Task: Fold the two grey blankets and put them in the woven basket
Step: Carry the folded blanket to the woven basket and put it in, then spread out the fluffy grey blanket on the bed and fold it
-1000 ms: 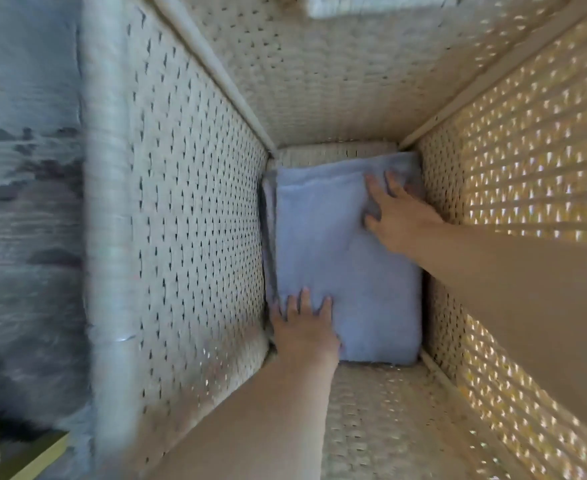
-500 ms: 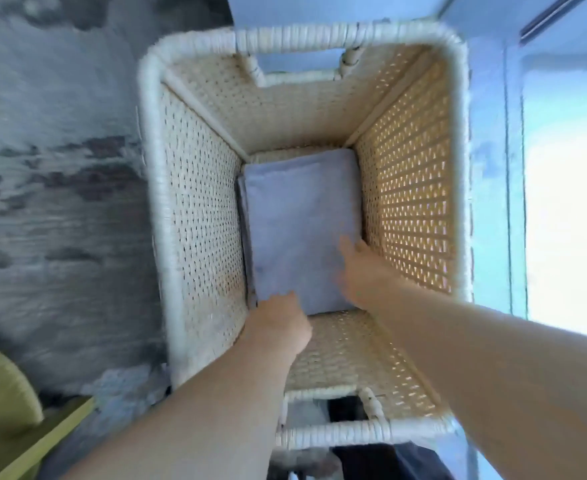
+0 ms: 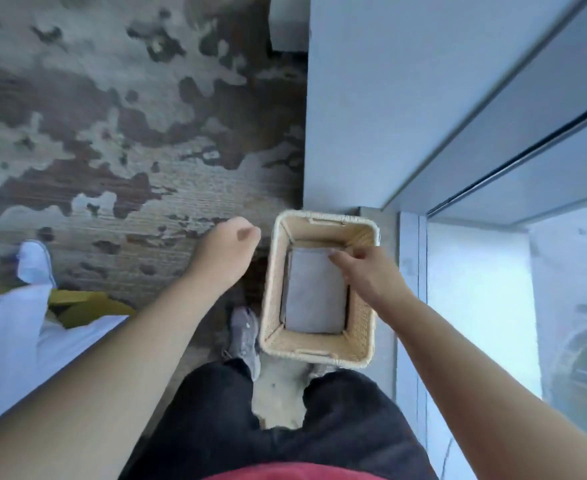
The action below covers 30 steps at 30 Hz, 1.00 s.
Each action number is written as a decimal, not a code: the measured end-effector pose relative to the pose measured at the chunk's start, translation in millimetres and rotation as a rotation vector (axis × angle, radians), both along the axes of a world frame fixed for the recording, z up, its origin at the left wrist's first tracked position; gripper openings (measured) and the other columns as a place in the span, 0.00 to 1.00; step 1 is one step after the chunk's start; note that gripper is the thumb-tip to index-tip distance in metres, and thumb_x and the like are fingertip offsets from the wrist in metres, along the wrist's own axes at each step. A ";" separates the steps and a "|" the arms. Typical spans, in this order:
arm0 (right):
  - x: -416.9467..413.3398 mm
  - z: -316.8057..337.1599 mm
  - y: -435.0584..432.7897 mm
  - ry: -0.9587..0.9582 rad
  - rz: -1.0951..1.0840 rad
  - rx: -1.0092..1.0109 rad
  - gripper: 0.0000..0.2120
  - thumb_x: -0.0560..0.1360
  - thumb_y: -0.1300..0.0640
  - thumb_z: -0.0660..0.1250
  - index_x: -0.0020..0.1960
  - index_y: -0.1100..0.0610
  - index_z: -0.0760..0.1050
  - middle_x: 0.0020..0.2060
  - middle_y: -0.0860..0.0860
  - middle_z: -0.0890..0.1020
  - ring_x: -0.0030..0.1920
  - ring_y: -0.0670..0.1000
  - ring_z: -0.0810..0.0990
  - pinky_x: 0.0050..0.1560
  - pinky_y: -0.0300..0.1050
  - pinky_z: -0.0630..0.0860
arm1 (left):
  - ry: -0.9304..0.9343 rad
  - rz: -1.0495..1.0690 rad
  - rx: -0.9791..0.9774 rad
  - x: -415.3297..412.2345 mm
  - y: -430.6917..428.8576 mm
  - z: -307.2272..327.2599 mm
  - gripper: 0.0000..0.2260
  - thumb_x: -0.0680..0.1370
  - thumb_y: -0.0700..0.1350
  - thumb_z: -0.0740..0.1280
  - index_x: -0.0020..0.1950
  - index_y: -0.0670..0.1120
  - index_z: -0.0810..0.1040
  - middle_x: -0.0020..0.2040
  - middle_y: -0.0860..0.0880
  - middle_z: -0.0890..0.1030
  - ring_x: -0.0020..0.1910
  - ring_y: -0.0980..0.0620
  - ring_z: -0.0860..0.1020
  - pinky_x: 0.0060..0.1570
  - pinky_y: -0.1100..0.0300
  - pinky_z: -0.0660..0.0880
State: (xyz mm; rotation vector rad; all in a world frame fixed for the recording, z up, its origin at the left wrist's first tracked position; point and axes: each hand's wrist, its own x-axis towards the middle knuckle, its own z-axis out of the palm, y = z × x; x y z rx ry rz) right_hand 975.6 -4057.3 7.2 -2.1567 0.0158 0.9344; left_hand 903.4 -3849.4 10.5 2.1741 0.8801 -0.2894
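Folded grey blanket (image 3: 314, 292) lay flat in the bottom of the woven basket (image 3: 319, 355). Right hand (image 3: 364, 271) hovered over the basket's far-right corner, fingers loosely extended, empty. Left hand (image 3: 228, 251) was outside the left rim, fingers curled in, empty.

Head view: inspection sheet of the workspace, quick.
surface: patterned rug; woven basket stands at its edge.
job's things: one folded grey blanket lies flat in the basket; a second cannot be told.
clutter: white fabric, yellow object, white shoe.
hands: left hand curled, empty, beside the basket; right hand open, empty, above it.
cables: nothing seen.
surroundings: white wall, window on the right.
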 end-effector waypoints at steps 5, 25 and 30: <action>-2.7 70.6 34.6 -0.083 0.067 0.016 0.16 0.73 0.50 0.65 0.30 0.55 0.70 0.24 0.48 0.72 0.27 0.48 0.69 0.32 0.43 0.64 | -0.059 0.225 0.001 -76.8 35.8 70.8 0.09 0.75 0.44 0.61 0.36 0.49 0.75 0.35 0.46 0.80 0.39 0.45 0.79 0.43 0.49 0.76; -57.7 111.4 355.6 -0.212 0.419 -0.154 0.16 0.76 0.50 0.65 0.34 0.59 0.74 0.30 0.54 0.77 0.38 0.55 0.76 0.35 0.43 0.66 | -0.205 0.629 -0.191 -137.0 366.3 118.3 0.10 0.77 0.43 0.62 0.39 0.41 0.78 0.34 0.47 0.79 0.37 0.46 0.77 0.45 0.49 0.77; -21.8 134.4 470.8 -0.273 0.471 -0.013 0.17 0.76 0.50 0.66 0.36 0.63 0.75 0.32 0.57 0.79 0.38 0.57 0.77 0.37 0.44 0.68 | -0.241 0.731 -0.237 -111.7 411.6 127.3 0.11 0.78 0.43 0.61 0.37 0.42 0.77 0.33 0.48 0.77 0.36 0.48 0.75 0.41 0.56 0.72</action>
